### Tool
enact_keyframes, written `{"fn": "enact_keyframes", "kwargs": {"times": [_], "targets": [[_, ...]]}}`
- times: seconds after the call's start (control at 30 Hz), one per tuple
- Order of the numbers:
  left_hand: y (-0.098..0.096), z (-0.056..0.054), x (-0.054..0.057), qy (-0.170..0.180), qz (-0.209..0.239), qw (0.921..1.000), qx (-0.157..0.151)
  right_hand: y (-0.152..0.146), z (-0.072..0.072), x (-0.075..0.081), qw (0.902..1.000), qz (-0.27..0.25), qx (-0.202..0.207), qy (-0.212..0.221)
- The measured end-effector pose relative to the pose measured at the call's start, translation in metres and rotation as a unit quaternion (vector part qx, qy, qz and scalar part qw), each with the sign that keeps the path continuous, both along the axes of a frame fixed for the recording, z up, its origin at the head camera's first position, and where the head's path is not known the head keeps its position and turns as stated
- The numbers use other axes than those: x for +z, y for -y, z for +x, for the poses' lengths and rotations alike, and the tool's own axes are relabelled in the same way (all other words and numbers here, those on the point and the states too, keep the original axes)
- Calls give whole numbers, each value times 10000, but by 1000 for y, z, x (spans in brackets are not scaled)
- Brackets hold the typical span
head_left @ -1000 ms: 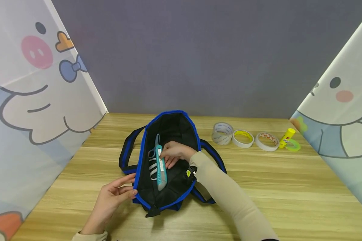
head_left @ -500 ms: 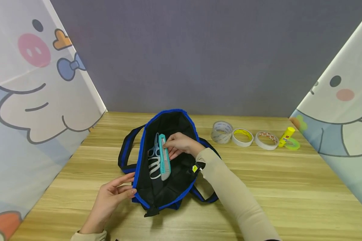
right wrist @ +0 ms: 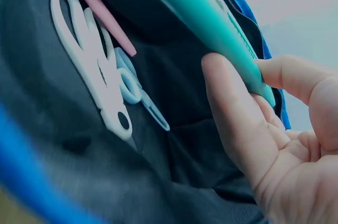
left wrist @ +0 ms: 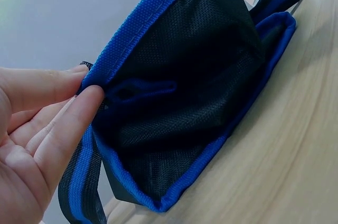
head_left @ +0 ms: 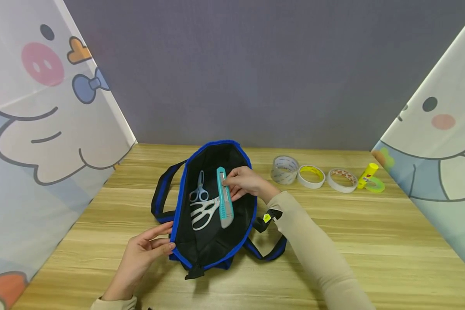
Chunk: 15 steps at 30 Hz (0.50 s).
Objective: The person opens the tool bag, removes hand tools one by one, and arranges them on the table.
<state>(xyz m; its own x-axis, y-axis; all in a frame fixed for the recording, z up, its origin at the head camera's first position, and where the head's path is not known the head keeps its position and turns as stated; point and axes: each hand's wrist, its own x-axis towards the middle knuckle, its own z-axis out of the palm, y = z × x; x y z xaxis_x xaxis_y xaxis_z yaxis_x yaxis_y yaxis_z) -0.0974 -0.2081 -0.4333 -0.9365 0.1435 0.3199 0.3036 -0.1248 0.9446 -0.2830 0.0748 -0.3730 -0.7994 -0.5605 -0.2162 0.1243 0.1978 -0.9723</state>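
A black bag (head_left: pixel 213 254) with blue trim stands with its mouth spread on the wooden table. My left hand (head_left: pixel 145 254) pinches the blue rim (left wrist: pixel 113 55) between thumb and fingers. Over the bag's mouth, my right hand (head_left: pixel 245 183) holds a teal utility knife (head_left: pixel 225 202) between thumb and fingers. Inside the bag lie white-handled scissors (head_left: pixel 203 213) and small blue scissors (head_left: pixel 199 191). The right wrist view also shows a pink stick-like object (right wrist: pixel 103 12) beside the white scissors (right wrist: pixel 87 60); its kind is unclear.
Along the back right stand a clear tape roll (head_left: pixel 284 170), two white tape rolls (head_left: pixel 311 183) (head_left: pixel 342 187), a yellow glue stick (head_left: pixel 368 175) and a green ring (head_left: pixel 377 185). Bag straps (head_left: pixel 162 193) loop out at both sides. A grey panel (head_left: pixel 255 73) rises behind the table.
My right hand has lifted the utility knife up and to the right, away from the scissors, which now show more fully. The left hand stays at the rim.
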Motion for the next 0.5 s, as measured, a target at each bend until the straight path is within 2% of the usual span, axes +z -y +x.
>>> {"fn": "enact_keyframes", "kwargs": {"times": [0.5], "targets": [[-2,3,3,238,-158,9993,240,-57,15,0,9996,20,-51,-289]]}}
